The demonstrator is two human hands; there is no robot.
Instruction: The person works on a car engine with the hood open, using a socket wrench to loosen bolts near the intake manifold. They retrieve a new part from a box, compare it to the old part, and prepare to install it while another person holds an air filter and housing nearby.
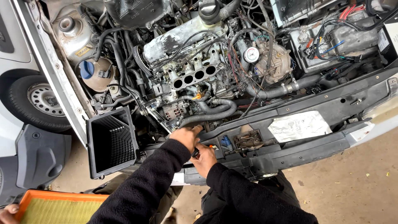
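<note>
An open engine bay [215, 62] is filling the head view, its bare intake manifold [195, 76] showing four round ports, while a black air-filter housing [111, 141] is standing open at the front left. Two black-sleeved arms are reaching onto the black front crossmember [306, 141]. The left hand [186, 136] is resting curled on its edge, seemingly holding nothing; the right hand [204, 159] is wrapping its fingers around a small dark-handled tool [196, 152]. Mostly hidden, the tool is probably light and rigid, best gripped at the handle; its axis seems to be pointing up toward the engine.
</note>
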